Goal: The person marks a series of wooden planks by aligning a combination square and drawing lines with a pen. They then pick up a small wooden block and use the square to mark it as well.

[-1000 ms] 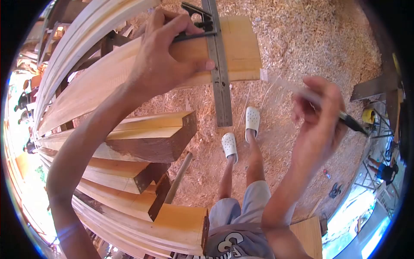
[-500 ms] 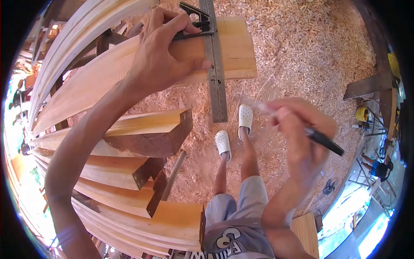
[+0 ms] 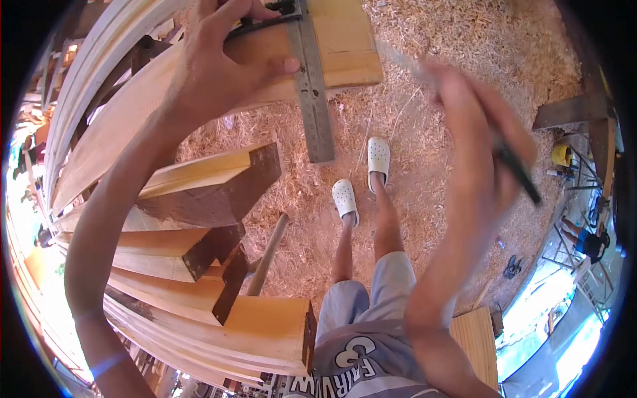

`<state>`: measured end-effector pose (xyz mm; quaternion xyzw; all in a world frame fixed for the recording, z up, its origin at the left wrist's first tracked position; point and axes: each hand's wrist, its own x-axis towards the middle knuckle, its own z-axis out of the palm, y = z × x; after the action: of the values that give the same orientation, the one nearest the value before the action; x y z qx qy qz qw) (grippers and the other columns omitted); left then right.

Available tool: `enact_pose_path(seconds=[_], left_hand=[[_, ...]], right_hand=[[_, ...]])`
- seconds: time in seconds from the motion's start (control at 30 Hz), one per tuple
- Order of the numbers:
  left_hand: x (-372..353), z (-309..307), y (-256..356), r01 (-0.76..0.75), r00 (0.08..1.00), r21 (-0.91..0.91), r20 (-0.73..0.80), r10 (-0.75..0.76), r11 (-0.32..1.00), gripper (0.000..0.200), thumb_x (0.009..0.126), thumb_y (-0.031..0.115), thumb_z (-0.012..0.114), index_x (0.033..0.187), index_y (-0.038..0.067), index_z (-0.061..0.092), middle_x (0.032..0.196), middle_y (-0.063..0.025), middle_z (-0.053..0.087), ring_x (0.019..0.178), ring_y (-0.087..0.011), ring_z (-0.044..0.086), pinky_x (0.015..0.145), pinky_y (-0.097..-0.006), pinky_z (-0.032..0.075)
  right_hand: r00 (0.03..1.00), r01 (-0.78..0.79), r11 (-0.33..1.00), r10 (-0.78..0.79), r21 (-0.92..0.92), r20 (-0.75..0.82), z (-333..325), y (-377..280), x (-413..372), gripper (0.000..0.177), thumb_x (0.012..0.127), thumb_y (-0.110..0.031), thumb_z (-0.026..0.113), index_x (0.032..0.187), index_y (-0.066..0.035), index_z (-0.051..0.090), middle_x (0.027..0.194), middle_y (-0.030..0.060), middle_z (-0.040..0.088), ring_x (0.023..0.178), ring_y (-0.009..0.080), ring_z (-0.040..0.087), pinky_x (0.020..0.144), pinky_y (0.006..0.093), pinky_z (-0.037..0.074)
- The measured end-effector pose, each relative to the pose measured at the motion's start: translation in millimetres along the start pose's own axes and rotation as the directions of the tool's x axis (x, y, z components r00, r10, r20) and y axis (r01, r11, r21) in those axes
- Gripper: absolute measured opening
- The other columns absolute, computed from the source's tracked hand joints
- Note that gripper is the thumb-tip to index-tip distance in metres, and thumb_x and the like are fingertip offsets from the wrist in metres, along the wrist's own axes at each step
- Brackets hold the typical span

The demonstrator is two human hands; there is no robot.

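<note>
Evidently, the square [image 3: 310,93] is already set across the board [image 3: 352,66] near its end, with a faint line beyond the blade; what remains cannot be told. With the arm reaching forward, the left hand [image 3: 215,69] clasps the square, thumb on its blade, while the bent-armed right hand [image 3: 474,136] grips a blurred pen [image 3: 519,171] off the wood.

Grey shirt [image 3: 387,337], white lettering [image 3: 355,353], light grey shorts [image 3: 393,286], perforated white clogs [image 3: 379,156]
</note>
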<state>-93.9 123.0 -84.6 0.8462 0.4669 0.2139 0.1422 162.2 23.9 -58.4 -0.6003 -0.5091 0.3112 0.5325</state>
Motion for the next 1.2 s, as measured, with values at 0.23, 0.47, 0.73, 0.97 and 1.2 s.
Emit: enact_pose_path(seconds=[0.23, 0.47, 0.73, 0.97, 1.2], left_hand=[[0.4, 2.6, -4.0, -0.048, 0.999, -0.103, 0.006, 0.049, 0.994, 0.056, 0.064, 0.025, 0.094, 0.100, 0.002, 0.058, 0.109, -0.0114, 0.047, 0.103, -0.0251, 0.048, 0.093, -0.0382, 0.040], [-2.2, 2.3, -2.7, -0.020, 1.000, -0.023, 0.004, 0.021, 1.000, 0.055, 0.065, 0.026, 0.094, 0.101, 0.004, 0.058, 0.109, -0.0104, 0.048, 0.105, -0.0249, 0.048, 0.096, -0.0386, 0.040], [-0.8, 5.0, -2.4, -0.029, 0.996, -0.045, -0.085, 0.025, 0.999, 0.054, 0.063, 0.028, 0.096, 0.103, 0.006, 0.068, 0.114, -0.0106, 0.054, 0.106, -0.0295, 0.056, 0.096, -0.0414, 0.047], [1.1, 0.7, 1.9, 0.129, 0.986, -0.007, -0.108, -0.129, 0.992, 0.076, 0.069, 0.026, 0.091, 0.132, 0.011, 0.051, 0.117, -0.0139, 0.057, 0.112, -0.0332, 0.057, 0.102, -0.0503, 0.041], [6.0, -5.3, -17.0, 0.328, 0.934, -0.293, -0.042, -0.354, 0.898, 0.074, 0.079, 0.019, 0.085, 0.138, 0.008, 0.041, 0.110, -0.0206, 0.065, 0.103, -0.0366, 0.064, 0.089, -0.0480, 0.051]], right_hand=[[0.981, 0.080, 0.996, -0.073, -0.035, 0.180, 12.9, 15.9, -11.5, 0.021, 0.094, -0.014, 0.067, 0.099, 0.003, 0.077, 0.084, 0.0087, 0.074, 0.071, 0.0095, 0.061, 0.064, 0.0243, 0.046], [0.981, 0.193, 0.974, -0.189, -0.117, 0.051, 28.6, 27.4, 12.8, 0.018, 0.095, -0.013, 0.068, 0.105, -0.002, 0.078, 0.089, 0.0045, 0.076, 0.074, 0.0073, 0.065, 0.065, 0.0242, 0.047], [0.852, -0.123, 0.990, 0.073, 0.063, 0.518, -44.5, 20.4, -76.3, 0.016, 0.090, -0.009, 0.063, 0.093, 0.000, 0.077, 0.086, 0.0099, 0.071, 0.081, 0.0190, 0.065, 0.074, 0.0333, 0.050], [0.748, -0.218, 0.973, 0.219, -0.080, 0.627, -125.6, 20.6, -152.6, 0.014, 0.087, 0.000, 0.062, 0.098, -0.002, 0.069, 0.081, 0.0113, 0.063, 0.079, 0.0290, 0.062, 0.078, 0.0423, 0.050], [0.626, -0.048, 0.879, 0.397, -0.475, 0.671, -141.5, -25.8, -75.2, 0.021, 0.085, 0.000, 0.062, 0.105, -0.003, 0.068, 0.089, 0.0162, 0.068, 0.083, 0.0304, 0.067, 0.076, 0.0408, 0.051]])
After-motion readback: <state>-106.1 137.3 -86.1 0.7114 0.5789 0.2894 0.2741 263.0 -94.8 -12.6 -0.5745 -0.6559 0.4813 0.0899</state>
